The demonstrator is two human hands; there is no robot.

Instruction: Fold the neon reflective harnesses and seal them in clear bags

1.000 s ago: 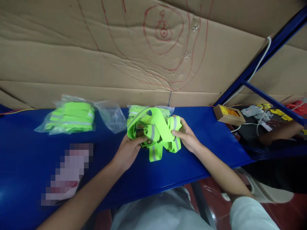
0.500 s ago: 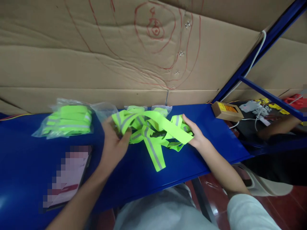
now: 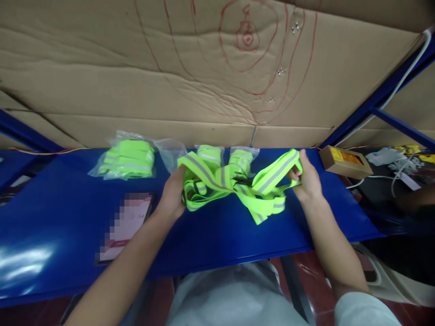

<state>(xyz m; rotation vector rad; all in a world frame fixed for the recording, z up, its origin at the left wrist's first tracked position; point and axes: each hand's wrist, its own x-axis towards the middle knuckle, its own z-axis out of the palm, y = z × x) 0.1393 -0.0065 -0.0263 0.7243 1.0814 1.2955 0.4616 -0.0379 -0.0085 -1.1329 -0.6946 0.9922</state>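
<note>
A tangle of neon yellow-green reflective straps [image 3: 272, 177] with a grey stripe stretches between my hands above the blue table. My left hand [image 3: 174, 192] is closed on the loops at its left end; its fingertips are partly hidden behind the webbing. At the other end, my right hand [image 3: 308, 179] grips a raised loop between thumb and fingers. Loose strap ends hang down in the middle, and dark buckle-like parts show among the folds. Behind the straps, two small clear bags [image 3: 240, 162] hold more of the same green webbing.
A larger clear bag of green straps [image 3: 131, 158] lies at the back left. Nearer stands a tablet-like flat thing [image 3: 127, 226], partly pixelated. A brown cardboard box [image 3: 345, 162] sits at the right end of the blue table [image 3: 217, 240]. A cardboard wall [image 3: 136, 95] rises behind.
My hands have drawn farther apart, spreading the straps wider and pulling a loop up on the right. The two small bags behind show more clearly. The camera view has shifted left.
</note>
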